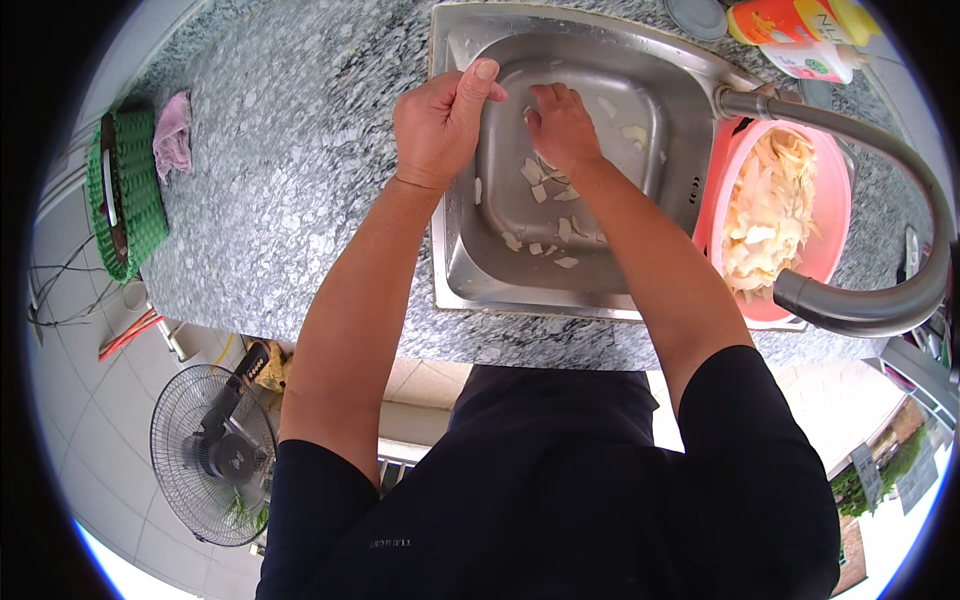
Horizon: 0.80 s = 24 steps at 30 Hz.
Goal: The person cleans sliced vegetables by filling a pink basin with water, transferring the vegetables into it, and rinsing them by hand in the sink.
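A stainless-steel sink basin (592,289) lies before me, with several pale, thin slices (534,171) scattered over its floor. My left hand (441,124) is over the basin's left rim, its thumb raised and its fingers curled out of sight. Whether anything is inside that curl is hidden. Down in the basin, my right hand (564,129) reaches over the floor with its fingers bent and apart, just above the slices. No object shows in it. To the right, a pink plastic basin (829,247) holds a heap of similar pale slices (772,210).
A curved metal faucet (885,139) arches over the pink basin. Bottles (795,22) stand at the back right of the granite countertop (300,150). At the left are a pink cloth (174,135) and a green woven basket (139,191). A fan (217,454) stands below.
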Tool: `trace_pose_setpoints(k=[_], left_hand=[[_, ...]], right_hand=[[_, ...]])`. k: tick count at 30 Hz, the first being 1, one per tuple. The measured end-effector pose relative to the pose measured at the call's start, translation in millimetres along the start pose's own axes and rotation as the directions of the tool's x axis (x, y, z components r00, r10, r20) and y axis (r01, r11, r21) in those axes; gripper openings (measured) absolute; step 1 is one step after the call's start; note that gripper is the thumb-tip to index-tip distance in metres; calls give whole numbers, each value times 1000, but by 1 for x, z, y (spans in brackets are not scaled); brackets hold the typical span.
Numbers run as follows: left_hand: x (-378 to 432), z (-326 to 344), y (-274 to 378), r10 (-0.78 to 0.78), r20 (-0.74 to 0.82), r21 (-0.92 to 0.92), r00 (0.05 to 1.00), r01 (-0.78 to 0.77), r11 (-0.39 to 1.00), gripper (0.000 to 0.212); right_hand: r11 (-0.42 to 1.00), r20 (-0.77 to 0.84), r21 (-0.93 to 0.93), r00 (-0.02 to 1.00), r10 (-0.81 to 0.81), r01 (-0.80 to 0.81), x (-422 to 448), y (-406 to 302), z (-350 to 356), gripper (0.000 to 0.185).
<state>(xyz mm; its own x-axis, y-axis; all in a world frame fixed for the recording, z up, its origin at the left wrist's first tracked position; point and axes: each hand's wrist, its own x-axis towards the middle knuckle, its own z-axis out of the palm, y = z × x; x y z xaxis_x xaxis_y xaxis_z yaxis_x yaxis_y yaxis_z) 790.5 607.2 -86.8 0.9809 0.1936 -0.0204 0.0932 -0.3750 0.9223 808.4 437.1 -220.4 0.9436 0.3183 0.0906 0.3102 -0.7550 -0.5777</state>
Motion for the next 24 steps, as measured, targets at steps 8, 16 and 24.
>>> trace_pose_setpoints(k=[8,16,24], left_hand=[[9,3,-10,56,-53,195,997,-45,980,47],[21,17,-7,114,-10,204,993,-110,973,43],[18,15,-37,452,61,418,890,-434,798,47]], right_hand=[[923,874,-97,475,-100,373,-75,-30,-14,15],[879,175,435,940,-294,194,-69,-40,36,10],[968,852,59,493,-176,243,-80,-8,-31,13]])
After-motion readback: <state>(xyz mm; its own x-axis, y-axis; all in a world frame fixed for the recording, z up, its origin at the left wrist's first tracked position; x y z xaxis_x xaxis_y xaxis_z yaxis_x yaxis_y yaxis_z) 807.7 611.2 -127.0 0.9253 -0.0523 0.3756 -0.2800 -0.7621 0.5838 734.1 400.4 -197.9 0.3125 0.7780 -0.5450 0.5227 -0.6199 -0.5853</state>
